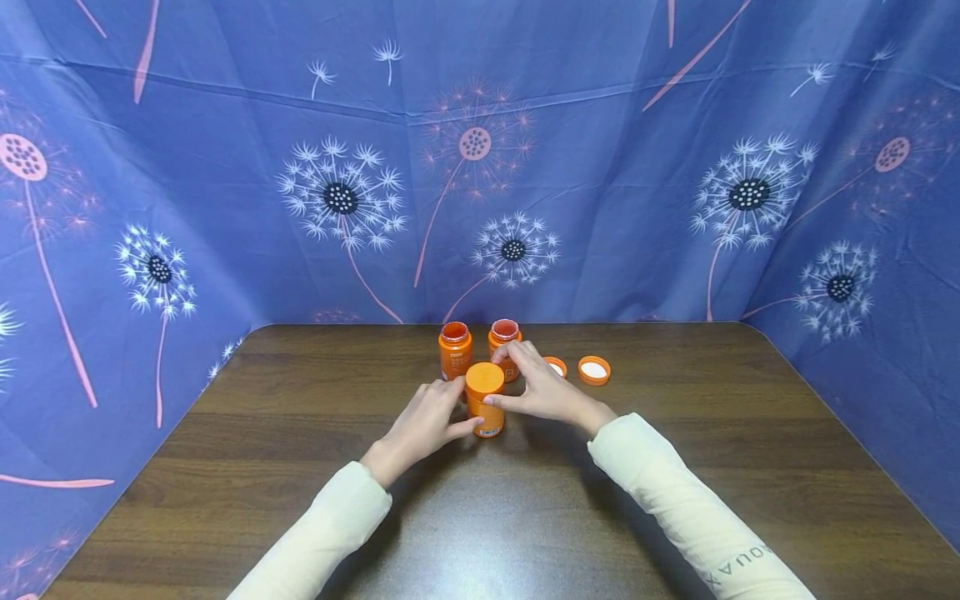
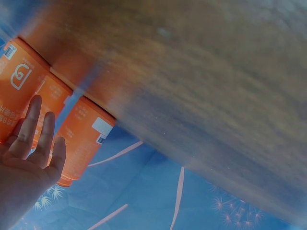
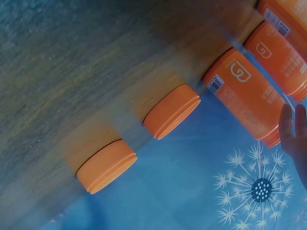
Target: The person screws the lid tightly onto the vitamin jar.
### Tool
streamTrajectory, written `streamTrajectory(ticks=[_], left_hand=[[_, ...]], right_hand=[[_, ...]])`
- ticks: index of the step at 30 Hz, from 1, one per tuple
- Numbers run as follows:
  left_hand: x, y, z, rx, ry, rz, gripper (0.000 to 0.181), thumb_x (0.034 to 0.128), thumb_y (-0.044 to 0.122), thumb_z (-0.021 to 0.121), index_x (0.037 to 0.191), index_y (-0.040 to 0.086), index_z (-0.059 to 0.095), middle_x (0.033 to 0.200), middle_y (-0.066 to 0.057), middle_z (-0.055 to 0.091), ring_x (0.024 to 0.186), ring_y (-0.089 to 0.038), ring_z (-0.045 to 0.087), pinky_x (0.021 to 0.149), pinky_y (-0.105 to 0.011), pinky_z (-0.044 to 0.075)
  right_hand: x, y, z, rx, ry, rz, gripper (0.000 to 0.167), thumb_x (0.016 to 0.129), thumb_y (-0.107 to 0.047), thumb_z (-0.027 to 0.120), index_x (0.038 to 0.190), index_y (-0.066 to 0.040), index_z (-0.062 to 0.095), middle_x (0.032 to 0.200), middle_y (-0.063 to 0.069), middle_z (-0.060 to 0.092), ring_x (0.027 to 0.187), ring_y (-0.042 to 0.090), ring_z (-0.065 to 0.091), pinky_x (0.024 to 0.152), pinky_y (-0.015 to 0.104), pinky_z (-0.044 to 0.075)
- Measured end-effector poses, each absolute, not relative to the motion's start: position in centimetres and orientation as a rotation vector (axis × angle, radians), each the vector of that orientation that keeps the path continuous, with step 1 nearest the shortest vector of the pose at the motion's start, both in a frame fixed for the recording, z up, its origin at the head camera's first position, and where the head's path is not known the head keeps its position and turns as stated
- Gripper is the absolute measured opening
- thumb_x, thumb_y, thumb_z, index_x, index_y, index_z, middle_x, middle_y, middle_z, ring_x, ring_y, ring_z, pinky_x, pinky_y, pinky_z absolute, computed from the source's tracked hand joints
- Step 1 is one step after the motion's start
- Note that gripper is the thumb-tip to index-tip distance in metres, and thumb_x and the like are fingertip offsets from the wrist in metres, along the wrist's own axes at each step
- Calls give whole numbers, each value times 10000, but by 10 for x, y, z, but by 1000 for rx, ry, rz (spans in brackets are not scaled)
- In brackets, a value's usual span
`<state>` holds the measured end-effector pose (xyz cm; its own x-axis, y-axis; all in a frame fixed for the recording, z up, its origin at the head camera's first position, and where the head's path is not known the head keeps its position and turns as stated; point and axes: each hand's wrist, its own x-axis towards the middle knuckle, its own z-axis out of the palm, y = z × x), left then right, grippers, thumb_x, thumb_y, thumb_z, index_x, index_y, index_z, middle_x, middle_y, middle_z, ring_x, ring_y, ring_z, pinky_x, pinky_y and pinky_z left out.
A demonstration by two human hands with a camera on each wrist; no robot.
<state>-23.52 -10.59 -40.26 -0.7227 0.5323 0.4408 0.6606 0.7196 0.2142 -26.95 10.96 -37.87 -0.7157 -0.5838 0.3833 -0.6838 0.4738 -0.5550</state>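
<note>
A capped orange jar (image 1: 487, 415) stands upright at the middle of the table, nearest the person. My left hand (image 1: 426, 422) grips its lower body from the left, thumb in front. From the right, my right hand (image 1: 543, 389) holds the jar's orange lid (image 1: 484, 378) between thumb and fingers. The left wrist view has the left hand (image 2: 31, 158) beside the front jar (image 2: 17, 79), fingers spread. In the right wrist view only some fingers of the right hand (image 3: 295, 139) show at the right edge.
Two uncapped orange jars (image 1: 455, 358) (image 1: 505, 335) stand just behind, near the table's back edge. Two orange lids (image 1: 594, 371) (image 3: 106, 165) with white insides lie to their right, one partly behind the right hand. A blue dandelion-print cloth (image 1: 600, 167) hangs behind the wooden table (image 1: 300, 400).
</note>
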Motion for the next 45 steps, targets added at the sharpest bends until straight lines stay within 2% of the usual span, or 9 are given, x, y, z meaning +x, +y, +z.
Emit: streamTrajectory(ticks=[8,16,24,30,36,45], left_hand=[[-235,-105,-402,-929,-2585,-546,378,788,376,686,1024,132,521,873,-3,673,784,-156,618,737,-361,454],[-236,-106,-402,-934,-2585,-543,394,790,386,684,1042,133,515,889,-4,674,786,-152,620,745,-343,466],[-236,-107,-403,-938,-2585,-550,410,787,387,686,1059,134,510,894,2,669,788,-151,619,741,-334,468],[-236,-107,-402,-930,-2595,-547,404,795,389,678,1055,131,508,897,-17,674,793,-144,609,754,-360,460],[-235,-106,-402,-927,-2599,-553,393,795,378,681,1048,127,516,890,-14,674,789,-155,621,738,-341,471],[-236,-106,-403,-922,-2604,-558,395,794,378,681,1047,123,517,880,-16,673,781,-144,617,729,-320,478]], right_hand=[[-269,113,-373,1199,-2610,1056,563,761,-351,714,1212,-122,466,1185,-2,498,1136,277,411,922,452,391],[-271,116,-368,1286,-2647,1057,538,801,-227,665,1282,-130,446,1288,5,464,1180,210,376,954,474,369],[-274,117,-367,1385,-2579,1005,490,825,-208,626,1282,-115,476,1313,14,480,1246,227,352,1042,510,231],[-273,118,-367,1316,-2605,1025,474,804,-235,664,1246,-166,506,1276,-23,500,1164,191,379,965,455,316],[-271,115,-370,1204,-2623,1068,444,772,-316,711,1143,-175,512,1161,-27,510,1102,198,404,903,417,374],[-267,110,-379,1095,-2595,1212,472,732,-369,746,1060,-168,473,1046,-22,495,1062,323,439,869,489,419]])
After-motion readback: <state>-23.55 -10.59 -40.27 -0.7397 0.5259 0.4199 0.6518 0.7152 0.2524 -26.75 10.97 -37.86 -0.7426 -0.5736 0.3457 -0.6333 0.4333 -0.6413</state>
